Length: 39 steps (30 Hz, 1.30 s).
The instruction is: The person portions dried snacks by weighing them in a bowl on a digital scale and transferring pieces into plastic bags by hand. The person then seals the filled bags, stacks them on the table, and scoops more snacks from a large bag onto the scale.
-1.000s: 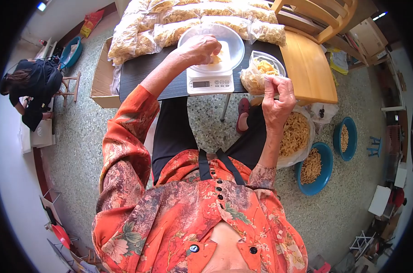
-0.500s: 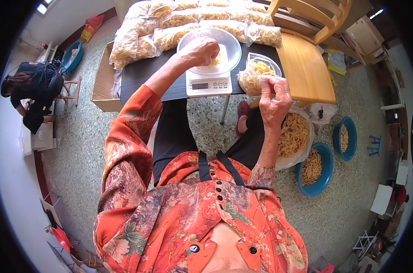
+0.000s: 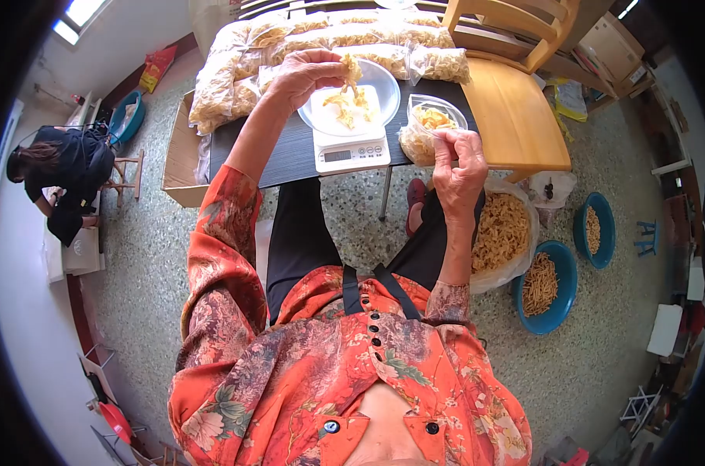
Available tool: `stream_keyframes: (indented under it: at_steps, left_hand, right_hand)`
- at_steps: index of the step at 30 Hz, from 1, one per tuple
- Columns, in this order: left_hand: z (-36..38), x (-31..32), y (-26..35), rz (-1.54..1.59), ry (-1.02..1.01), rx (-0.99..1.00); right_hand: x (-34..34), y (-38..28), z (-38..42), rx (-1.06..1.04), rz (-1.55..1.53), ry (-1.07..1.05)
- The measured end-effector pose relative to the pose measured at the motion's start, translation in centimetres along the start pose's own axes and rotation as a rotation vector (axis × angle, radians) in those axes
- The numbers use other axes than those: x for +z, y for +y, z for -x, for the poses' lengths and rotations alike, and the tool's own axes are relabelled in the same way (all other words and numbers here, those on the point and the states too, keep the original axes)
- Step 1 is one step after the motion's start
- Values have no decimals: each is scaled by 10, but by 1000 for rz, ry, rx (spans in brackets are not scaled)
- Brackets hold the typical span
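Observation:
My left hand (image 3: pixel 309 75) is closed on some yellowish dried pieces (image 3: pixel 351 70), held above the left part of a clear bowl (image 3: pixel 314 116). More dried pieces (image 3: pixel 351 109) lie in the bowl, which rests on a white digital scale (image 3: pixel 351 154). My right hand (image 3: pixel 459 167) pinches the rim of a clear plastic bag (image 3: pixel 417 147) at the table's front edge. The bag stands upright with its mouth open, and dried pieces with some orange ones show inside it.
Filled clear bags (image 3: pixel 290 46) are stacked at the table's back. A wooden chair (image 3: pixel 515 116) adjoins its right side. A large open sack (image 3: pixel 501 233) and blue basins (image 3: pixel 554 314) stand on the floor at right. Another person (image 3: pixel 73 163) sits at far left.
My left hand has risen from inside the bowl and moved left, now showing dried pieces in its fingers. The view has shifted slightly. My right hand still grips the bag.

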<state>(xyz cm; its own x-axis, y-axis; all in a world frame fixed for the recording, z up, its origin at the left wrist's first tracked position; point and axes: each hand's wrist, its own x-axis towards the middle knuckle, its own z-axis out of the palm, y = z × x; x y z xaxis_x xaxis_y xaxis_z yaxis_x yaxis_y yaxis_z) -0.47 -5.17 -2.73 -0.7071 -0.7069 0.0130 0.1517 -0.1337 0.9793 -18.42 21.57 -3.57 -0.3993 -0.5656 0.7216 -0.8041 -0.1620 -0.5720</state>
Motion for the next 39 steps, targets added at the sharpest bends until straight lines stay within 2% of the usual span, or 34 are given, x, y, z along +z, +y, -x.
stream_keyframes:
  at_steps: [9, 14, 17, 19, 21, 22, 24, 27, 31, 33, 35, 37, 39]
  left_hand:
    - [2, 28, 7, 439, -118, 78]
    - [18, 89, 11, 379, -230, 151]
    - [20, 115, 2, 93, -240, 262]
    - [24, 127, 1, -272, -194, 303]
    - [27, 133, 4, -594, -195, 454]
    - [26, 135, 2, -592, -199, 451]
    - [24, 137, 0, -751, -230, 592]
    - [24, 142, 5, -846, -284, 629]
    - [16, 140, -2, -874, -356, 623]
    - [11, 142, -5, -1115, -405, 586]
    - [11, 153, -8, -1332, -359, 542]
    - [17, 159, -7, -1327, -316, 678]
    - [23, 162, 0, -1293, -290, 640]
  right_hand:
    - [1, -5, -1, -33, -19, -3]
    - [4, -5, -1, -24, -4, -7]
    - [4, -5, 0, -44, -4, -7]
    - [3, -6, 2, 7, 17, -17]
    - [2, -3, 1, -34, 39, 7]
    - [2, -2, 2, -74, 58, 29]
    - [2, 1, 5, -48, 49, 28]
    - [2, 3, 9, -35, 48, 29]
    - [1, 0, 9, -106, 33, 44]
    - [2, -6, 8, -115, 23, 31]
    - [3, -9, 9, -128, 8, 13]
    - [5, -9, 9, -77, 0, -3]
    - [4, -4, 10, -58, 2, -20]
